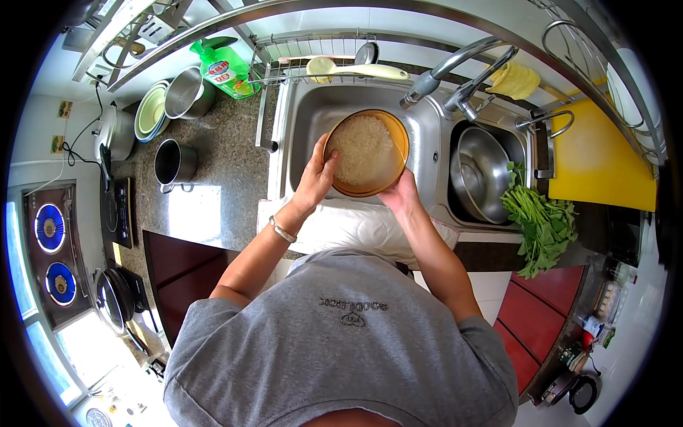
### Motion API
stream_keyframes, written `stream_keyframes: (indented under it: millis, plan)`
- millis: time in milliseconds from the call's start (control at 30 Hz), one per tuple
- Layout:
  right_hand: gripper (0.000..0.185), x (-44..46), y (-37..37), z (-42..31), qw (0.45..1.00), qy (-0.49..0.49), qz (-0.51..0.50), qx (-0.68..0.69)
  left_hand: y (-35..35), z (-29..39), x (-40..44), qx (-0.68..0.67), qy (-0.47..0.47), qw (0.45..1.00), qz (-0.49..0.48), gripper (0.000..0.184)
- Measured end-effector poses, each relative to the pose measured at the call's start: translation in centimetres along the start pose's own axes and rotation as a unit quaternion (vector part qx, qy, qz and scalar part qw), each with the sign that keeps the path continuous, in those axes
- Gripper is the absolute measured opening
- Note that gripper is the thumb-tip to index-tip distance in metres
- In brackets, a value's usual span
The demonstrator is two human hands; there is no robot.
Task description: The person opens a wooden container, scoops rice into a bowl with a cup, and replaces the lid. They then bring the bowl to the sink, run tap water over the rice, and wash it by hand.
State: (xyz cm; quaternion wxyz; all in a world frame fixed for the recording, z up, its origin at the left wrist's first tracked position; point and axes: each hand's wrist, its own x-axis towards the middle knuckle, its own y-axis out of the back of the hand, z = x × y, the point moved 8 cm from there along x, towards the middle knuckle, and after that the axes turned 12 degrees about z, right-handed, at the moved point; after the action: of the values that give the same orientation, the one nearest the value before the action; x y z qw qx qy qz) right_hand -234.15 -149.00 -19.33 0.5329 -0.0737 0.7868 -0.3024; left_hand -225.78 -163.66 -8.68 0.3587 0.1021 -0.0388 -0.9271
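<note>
An amber bowl (pixel 400 135) with rice (pixel 363 146) in cloudy water is held over the large steel sink basin (pixel 309 107). My left hand (pixel 318 171) grips its left side, the thumb over the rim. At the lower right, my right hand (pixel 400 191) holds the bowl's edge, with its fingers partly hidden beneath. The faucet (pixel 423 85) hangs to the upper right of the bowl, and no water is seen running from it. A white cloth (pixel 348 224) lies along the sink's front edge, below the bowl.
Steel bowls (pixel 484 171) sit in the smaller right basin, beside leafy greens (pixel 544 217). A yellow board (pixel 597 156) stands at the right. Left on the counter are a small pot (pixel 175 164), stacked bowls (pixel 151 110) and a green bottle (pixel 226 71). A ladle (pixel 370 70) lies behind the sink.
</note>
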Motion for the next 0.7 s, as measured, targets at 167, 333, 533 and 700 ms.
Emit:
stream_keyframes:
  millis: [167,333,533,700]
  plan:
    - [0.034,-0.56,-0.32,-0.12,1.000,0.004,0.005,0.002,0.03,0.21,0.13,0.019,-0.029,0.999,0.000,0.050]
    - [0.035,-0.55,-0.41,-0.09,1.000,0.000,-0.003,0.015,0.07,0.54,0.06,0.026,-0.040,0.999,0.005,0.050]
    - [0.034,-0.68,-0.50,-0.10,1.000,-0.001,0.000,0.021,0.19,0.45,0.14,0.040,-0.045,0.998,0.010,0.050]
    - [0.035,-0.46,-0.63,-0.07,1.000,-0.003,-0.012,0.027,0.32,0.32,0.32,0.055,-0.059,0.997,0.015,0.051]
